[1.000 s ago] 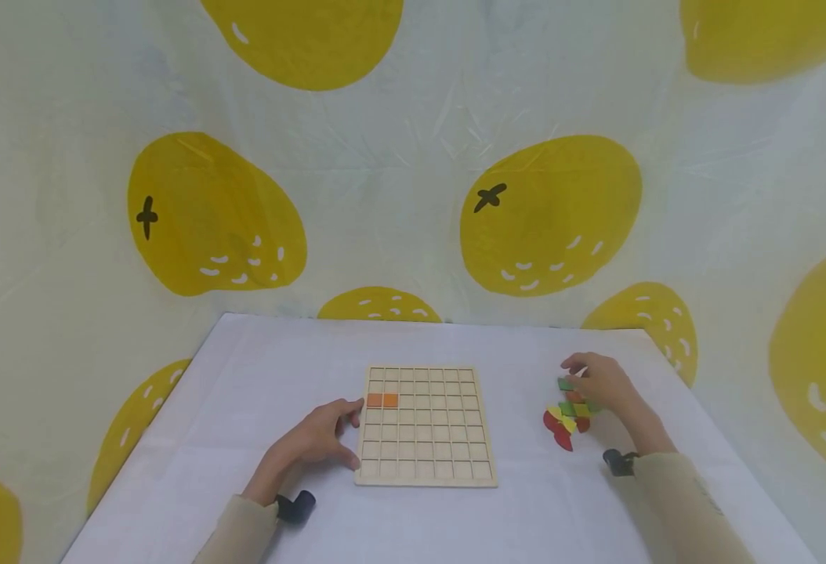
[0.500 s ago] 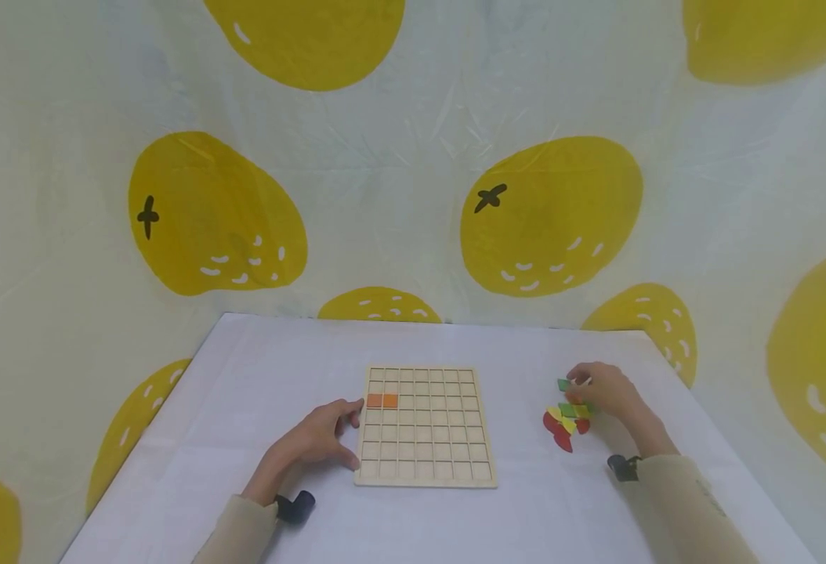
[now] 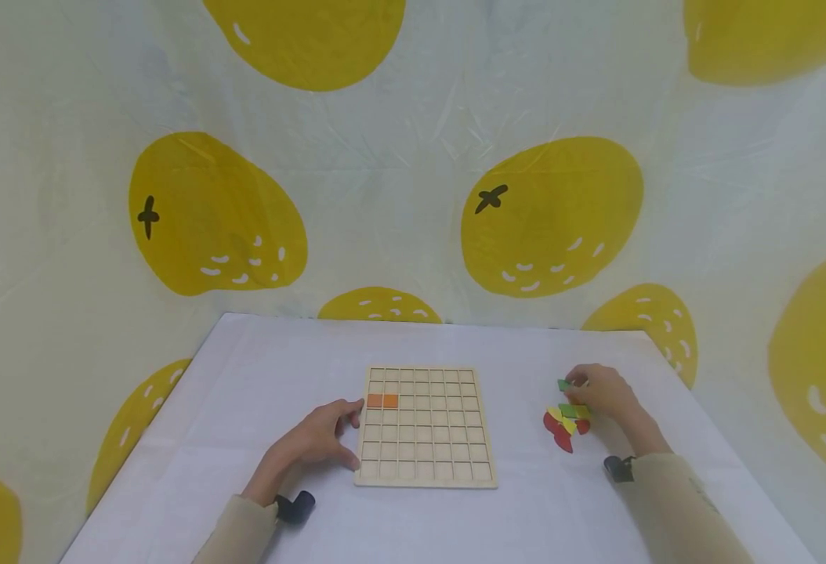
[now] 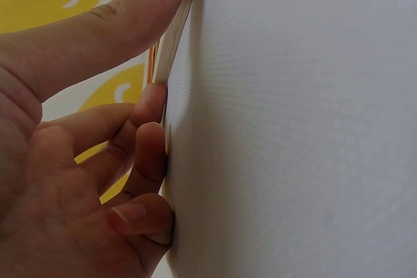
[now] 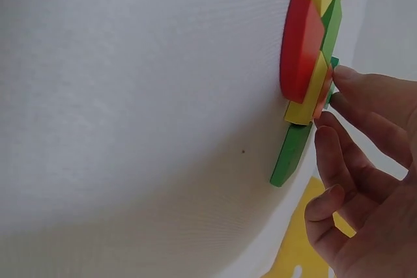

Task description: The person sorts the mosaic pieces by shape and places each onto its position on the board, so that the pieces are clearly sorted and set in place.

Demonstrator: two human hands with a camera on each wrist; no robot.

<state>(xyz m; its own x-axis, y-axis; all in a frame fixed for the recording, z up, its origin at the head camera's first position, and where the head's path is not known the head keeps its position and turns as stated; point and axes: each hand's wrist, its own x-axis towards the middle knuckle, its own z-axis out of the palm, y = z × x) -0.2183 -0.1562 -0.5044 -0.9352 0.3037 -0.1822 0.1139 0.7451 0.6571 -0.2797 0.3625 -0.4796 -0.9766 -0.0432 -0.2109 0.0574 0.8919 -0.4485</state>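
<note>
Head view shows the board [image 3: 427, 432] flat on the table [image 3: 293, 360] before you: pale wood, divided into square cells, two orange tiles [image 3: 390, 401] side by side near its left edge. Your left hand [image 3: 317, 433] touches this edge, thumb and fingers spread, probably for keeping it steady. The coloured pieces [image 3: 567, 410] lie grouped on the table, right of the board, perhaps for easy reach by your right hand [image 3: 599, 389]. Left wrist view shows your thumb well apart from the bent fingers. Right wrist view shows your thumb and forefinger close together beside a green piece [image 5: 333, 63]; whether they pinch something, one cannot tell. The red piece [image 5: 301, 50] looks thick, with a rounded side.
</note>
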